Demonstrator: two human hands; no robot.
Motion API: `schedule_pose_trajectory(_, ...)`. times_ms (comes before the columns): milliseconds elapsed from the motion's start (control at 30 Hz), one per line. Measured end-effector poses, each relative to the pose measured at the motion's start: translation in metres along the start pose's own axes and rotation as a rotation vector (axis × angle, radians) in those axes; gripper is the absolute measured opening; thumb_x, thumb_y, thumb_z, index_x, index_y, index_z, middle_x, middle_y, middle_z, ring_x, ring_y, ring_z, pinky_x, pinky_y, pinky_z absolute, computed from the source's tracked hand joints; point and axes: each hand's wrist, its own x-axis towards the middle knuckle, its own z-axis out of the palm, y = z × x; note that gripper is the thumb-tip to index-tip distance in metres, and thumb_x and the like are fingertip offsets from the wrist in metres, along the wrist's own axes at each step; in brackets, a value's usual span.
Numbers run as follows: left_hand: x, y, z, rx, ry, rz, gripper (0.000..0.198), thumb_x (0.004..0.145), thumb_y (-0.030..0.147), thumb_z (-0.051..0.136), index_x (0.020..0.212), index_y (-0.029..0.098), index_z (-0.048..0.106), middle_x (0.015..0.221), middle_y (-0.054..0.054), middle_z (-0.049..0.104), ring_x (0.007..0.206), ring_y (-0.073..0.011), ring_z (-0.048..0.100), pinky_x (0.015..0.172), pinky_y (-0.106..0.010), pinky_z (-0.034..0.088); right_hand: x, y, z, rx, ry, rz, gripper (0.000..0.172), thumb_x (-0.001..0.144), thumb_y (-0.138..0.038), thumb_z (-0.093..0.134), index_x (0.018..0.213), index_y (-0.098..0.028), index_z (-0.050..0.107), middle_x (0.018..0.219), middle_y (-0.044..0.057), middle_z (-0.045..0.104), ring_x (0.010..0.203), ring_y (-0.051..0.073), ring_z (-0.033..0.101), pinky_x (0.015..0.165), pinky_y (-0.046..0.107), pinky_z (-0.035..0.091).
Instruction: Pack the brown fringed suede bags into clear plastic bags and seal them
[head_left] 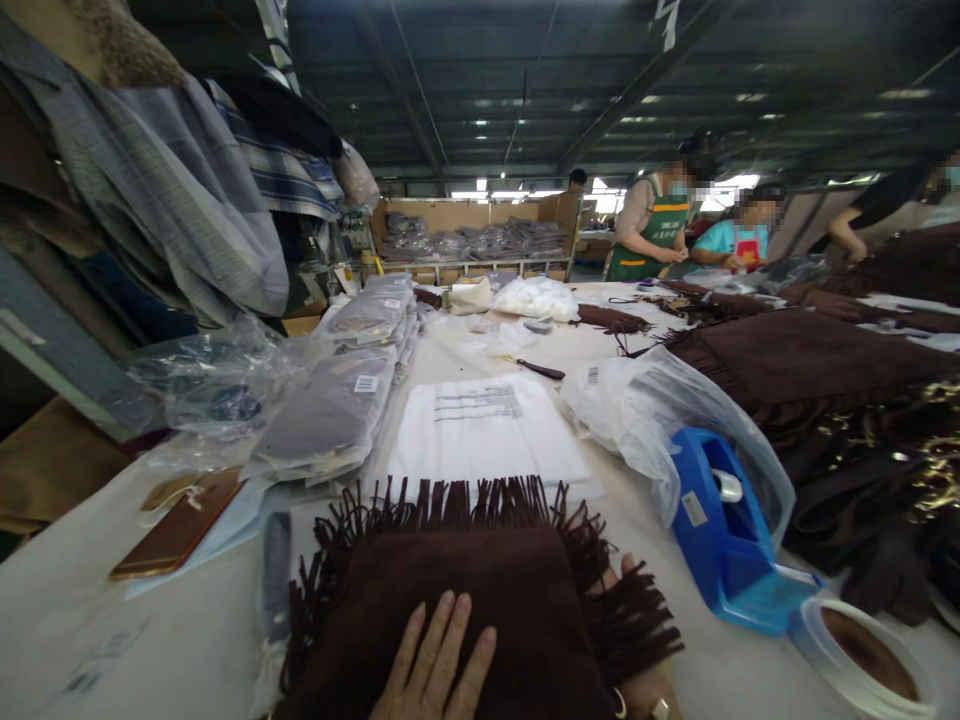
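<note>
A dark brown fringed bag (480,570), suede-like, lies at the front of the table with its strips fanning out at the back and sides. Flat on its face rests my left hand (439,660), fingers stretched and slightly apart. My right hand (651,688) is at the bag's right side, closed about its edge; the fringe covers most of its fingers. Just behind the bag lies a stack of white printed sheets or pouches (491,430). A blue tape dispenser (731,540) stands to the right, partly under a clear plastic bag (637,410).
Grey packed goods in clear bags (330,400) are stacked left. A brown phone (180,525) lies nearby. A tape roll (862,655) sits front right. More brown fringed bags (817,360) and straps pile up at right. Co-workers (652,225) stand at the table's far side.
</note>
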Motion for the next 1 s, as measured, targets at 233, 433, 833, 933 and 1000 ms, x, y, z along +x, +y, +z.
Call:
schedule_pose_trajectory(233,0.012,0.014,-0.002,0.011,0.033,0.006,0.038,0.090,0.013,0.033,0.120,0.013,0.054,0.108,-0.014,0.064,0.103,-0.0261,0.062,0.109,-0.047,0.025,0.025,0.009,0.024,-0.978,2.519,-0.556,0.052,0.089,-0.035,0.022,0.085,-0.015,0.070,0.086,0.006,0.073,0.082,0.015,0.068,0.053,0.031,0.052)
schedule_pose_trajectory(433,0.020,0.044,0.017,-0.021,0.123,-0.058,0.033,0.087,0.009,0.033,0.102,0.011,0.062,0.111,-0.014,0.064,0.102,-0.0244,0.063,0.111,-0.050,0.023,0.061,-0.017,0.005,-1.949,2.873,-0.665,0.042,0.090,-0.028,0.039,0.123,-0.009,0.055,0.130,0.019,0.052,0.125,0.032,0.041,0.098,0.053,0.040)
schedule_pose_trajectory(833,0.020,0.038,0.026,-0.006,0.380,-0.173,0.024,0.093,0.019,0.041,0.093,0.018,0.065,0.122,-0.006,0.060,0.119,-0.0202,0.052,0.110,-0.041,0.032,0.042,-0.013,-0.006,-2.902,2.590,-0.421,0.052,0.089,-0.019,0.033,0.140,-0.014,0.029,0.142,0.018,0.040,0.135,0.031,0.026,0.098,0.051,0.040)
schedule_pose_trajectory(933,0.002,0.020,0.018,0.014,0.176,-0.177,0.032,0.092,0.032,0.050,0.123,0.028,0.052,0.136,-0.004,0.048,0.127,-0.0242,0.043,0.107,-0.049,0.034,0.028,-0.013,-0.011,-3.074,2.441,-0.133,0.047,0.087,-0.024,0.030,0.131,-0.014,0.043,0.139,0.020,0.044,0.136,0.036,0.022,0.089,0.054,0.044)
schedule_pose_trajectory(1000,-0.008,0.015,0.015,0.065,0.100,-0.212,0.047,0.089,0.037,0.056,0.133,0.031,0.040,0.138,-0.006,0.046,0.126,-0.0275,0.044,0.102,-0.049,0.040,0.018,-0.011,-0.017,-3.093,2.405,0.037,0.049,0.086,-0.027,0.032,0.131,-0.012,0.044,0.136,0.022,0.047,0.135,0.039,0.023,0.082,0.055,0.047)
